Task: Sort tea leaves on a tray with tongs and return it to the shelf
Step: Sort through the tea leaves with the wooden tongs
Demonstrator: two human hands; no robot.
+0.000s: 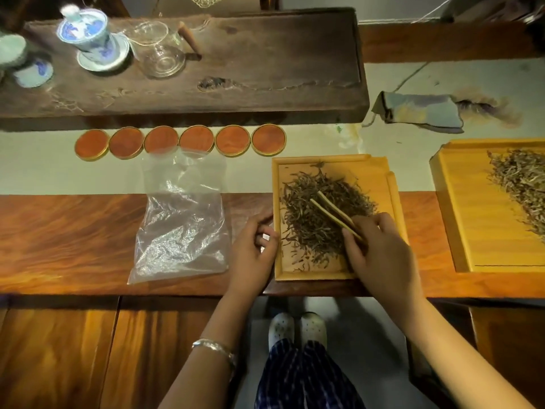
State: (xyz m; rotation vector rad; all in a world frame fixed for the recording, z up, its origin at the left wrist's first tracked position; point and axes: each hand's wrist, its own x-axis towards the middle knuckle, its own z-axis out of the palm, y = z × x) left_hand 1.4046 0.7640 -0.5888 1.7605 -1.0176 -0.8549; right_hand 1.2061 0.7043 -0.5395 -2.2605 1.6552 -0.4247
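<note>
Head view, everything placed from the small tray [383, 199]: dark tea leaves [312, 219] heaped across its floor, thicker at the middle, thin strays along the near edge; tongs [336, 215] lying slantwise over the heap, tips a little apart at the heap's centre, handle end held in the curled fingers of the right hand [380, 252] over the tray's near right corner; left hand [255, 249] just beside the tray's left rim, fingers loosely curled, fingertips at the rim, whether touching it hard to tell, holding nothing.

Left of the tray, a flat clear plastic bag [182, 225]; beyond it, a row of round coasters [180, 141]; right of it and well apart, a bigger tray [460, 225] with paler leaves; far beyond, a dark wooden tea board [265, 72] with a lidded cup [85, 33] and a glass pitcher [159, 51].

Judged as mid-sorting, shelf not in sight. Best done so: steady the tray by its left rim; work the tongs from the heap's edge, not its thick middle; pinch lightly, since dry leaves likely snap; lift few at a time; keep tips low over the tray to avoid spilling.
</note>
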